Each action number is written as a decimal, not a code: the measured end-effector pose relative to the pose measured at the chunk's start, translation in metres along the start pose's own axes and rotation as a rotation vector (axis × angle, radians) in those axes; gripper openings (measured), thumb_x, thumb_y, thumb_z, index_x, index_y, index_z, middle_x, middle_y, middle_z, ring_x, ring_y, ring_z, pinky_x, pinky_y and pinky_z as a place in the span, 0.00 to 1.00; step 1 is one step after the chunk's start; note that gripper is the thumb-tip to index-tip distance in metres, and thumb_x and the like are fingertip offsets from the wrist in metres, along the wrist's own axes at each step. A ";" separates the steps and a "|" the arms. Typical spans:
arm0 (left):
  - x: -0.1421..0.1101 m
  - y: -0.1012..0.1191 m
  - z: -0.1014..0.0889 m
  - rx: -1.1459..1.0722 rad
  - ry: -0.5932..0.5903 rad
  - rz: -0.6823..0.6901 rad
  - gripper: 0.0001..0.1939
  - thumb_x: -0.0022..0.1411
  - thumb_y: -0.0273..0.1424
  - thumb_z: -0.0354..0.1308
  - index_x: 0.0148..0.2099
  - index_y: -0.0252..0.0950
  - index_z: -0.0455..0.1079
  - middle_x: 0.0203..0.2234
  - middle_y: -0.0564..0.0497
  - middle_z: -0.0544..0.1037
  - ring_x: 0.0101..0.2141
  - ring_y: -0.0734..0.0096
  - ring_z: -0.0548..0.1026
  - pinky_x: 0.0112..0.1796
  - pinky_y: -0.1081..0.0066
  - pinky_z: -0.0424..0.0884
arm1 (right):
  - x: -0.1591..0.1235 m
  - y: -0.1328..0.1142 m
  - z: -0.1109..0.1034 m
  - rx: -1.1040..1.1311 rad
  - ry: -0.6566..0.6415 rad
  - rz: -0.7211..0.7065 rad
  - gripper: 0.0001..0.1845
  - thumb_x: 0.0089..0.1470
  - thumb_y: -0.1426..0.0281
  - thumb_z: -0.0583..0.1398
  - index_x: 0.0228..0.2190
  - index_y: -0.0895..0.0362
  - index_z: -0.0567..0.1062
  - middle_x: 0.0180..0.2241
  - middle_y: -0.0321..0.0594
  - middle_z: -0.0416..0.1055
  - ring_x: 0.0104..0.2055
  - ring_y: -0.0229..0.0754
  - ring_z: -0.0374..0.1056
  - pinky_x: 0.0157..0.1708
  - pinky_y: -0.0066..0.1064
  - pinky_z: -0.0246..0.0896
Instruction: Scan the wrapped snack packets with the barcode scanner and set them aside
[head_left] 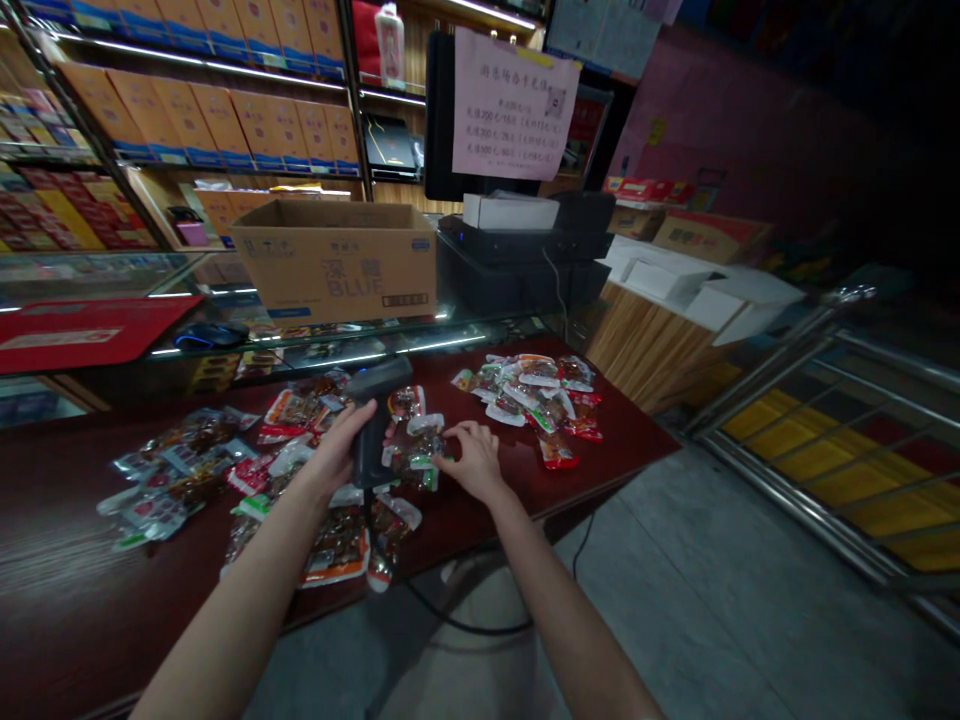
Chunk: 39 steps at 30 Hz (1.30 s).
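Note:
My left hand (343,448) is wrapped around the handle of a dark barcode scanner (381,378), held above the packets with its cable hanging down. My right hand (475,460) has thumb and fingers closed at the edge of a small clear snack packet (424,445), just right of the scanner. Beneath and around my left hand lies a loose pile of vacuum-packed snacks (337,550), some with orange or red edges. A second heap of packets (184,465) is farther left. Another pile of snack packets (536,390) lies to the right, beyond my right hand.
The dark red table (52,500) carries the packets. Behind it, a glass counter (480,325) holds an open cardboard box (337,265), a mouse (210,335), a red folder-like sheet (97,330) and a monitor (441,110). A metal railing (795,490) stands right.

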<state>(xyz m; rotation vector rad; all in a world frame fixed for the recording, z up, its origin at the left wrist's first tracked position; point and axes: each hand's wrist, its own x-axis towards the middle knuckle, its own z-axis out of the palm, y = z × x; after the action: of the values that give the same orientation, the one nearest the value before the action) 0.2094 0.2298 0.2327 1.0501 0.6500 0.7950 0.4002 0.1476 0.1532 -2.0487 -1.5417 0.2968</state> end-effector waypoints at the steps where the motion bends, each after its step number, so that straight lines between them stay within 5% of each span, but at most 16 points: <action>1: 0.001 -0.001 -0.001 0.003 -0.003 -0.005 0.27 0.45 0.49 0.68 0.37 0.30 0.72 0.20 0.52 0.72 0.20 0.76 0.68 0.20 0.78 0.61 | -0.001 0.000 0.001 0.004 0.020 0.005 0.24 0.48 0.56 0.65 0.45 0.52 0.73 0.50 0.44 0.68 0.52 0.53 0.61 0.50 0.44 0.52; 4: 0.002 -0.005 -0.003 0.010 -0.017 -0.007 0.26 0.47 0.48 0.68 0.38 0.30 0.71 0.20 0.51 0.73 0.21 0.76 0.69 0.22 0.77 0.63 | -0.002 0.000 0.004 0.005 0.069 -0.006 0.29 0.47 0.54 0.65 0.47 0.55 0.71 0.52 0.47 0.67 0.52 0.55 0.61 0.51 0.45 0.52; 8: 0.004 -0.009 -0.007 0.007 -0.017 -0.017 0.25 0.49 0.47 0.67 0.38 0.31 0.69 0.20 0.52 0.72 0.21 0.75 0.69 0.22 0.77 0.63 | -0.002 0.002 0.007 0.014 0.089 -0.024 0.23 0.49 0.52 0.64 0.40 0.55 0.73 0.51 0.48 0.68 0.53 0.55 0.61 0.50 0.45 0.52; 15: 0.004 -0.010 -0.005 0.034 0.005 -0.021 0.24 0.47 0.47 0.67 0.36 0.33 0.68 0.20 0.51 0.73 0.21 0.74 0.70 0.22 0.76 0.64 | 0.000 0.009 0.005 0.153 0.111 -0.011 0.18 0.48 0.62 0.65 0.41 0.52 0.70 0.43 0.40 0.74 0.48 0.51 0.66 0.49 0.43 0.54; 19: 0.000 -0.007 0.000 0.083 -0.026 -0.014 0.22 0.48 0.47 0.67 0.33 0.34 0.68 0.20 0.51 0.73 0.21 0.73 0.70 0.22 0.75 0.63 | 0.005 0.018 0.013 0.410 0.170 -0.020 0.21 0.45 0.67 0.64 0.43 0.52 0.68 0.34 0.34 0.75 0.41 0.45 0.70 0.51 0.44 0.56; 25: -0.003 -0.011 0.003 0.107 -0.049 -0.047 0.23 0.48 0.47 0.67 0.37 0.35 0.69 0.21 0.52 0.73 0.22 0.73 0.70 0.23 0.75 0.65 | 0.015 0.034 0.025 0.946 0.383 0.029 0.28 0.43 0.67 0.63 0.48 0.54 0.64 0.31 0.35 0.70 0.36 0.42 0.72 0.41 0.36 0.68; 30: -0.006 -0.013 0.005 0.103 -0.097 -0.046 0.23 0.50 0.46 0.66 0.40 0.34 0.71 0.22 0.51 0.74 0.22 0.73 0.70 0.23 0.74 0.65 | 0.023 0.034 0.010 1.053 0.509 0.013 0.31 0.43 0.64 0.64 0.50 0.53 0.63 0.34 0.37 0.71 0.37 0.41 0.72 0.41 0.36 0.69; 39: -0.013 -0.009 0.018 0.110 -0.142 -0.046 0.22 0.48 0.48 0.67 0.35 0.34 0.71 0.21 0.51 0.73 0.21 0.74 0.69 0.23 0.74 0.64 | 0.060 0.052 -0.033 0.871 0.626 -0.008 0.31 0.44 0.62 0.62 0.51 0.56 0.69 0.40 0.45 0.72 0.39 0.43 0.70 0.38 0.35 0.71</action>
<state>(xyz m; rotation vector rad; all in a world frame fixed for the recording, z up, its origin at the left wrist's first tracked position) 0.2182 0.2075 0.2320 1.1760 0.5998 0.6439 0.4775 0.1840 0.1606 -1.2608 -0.8113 0.2314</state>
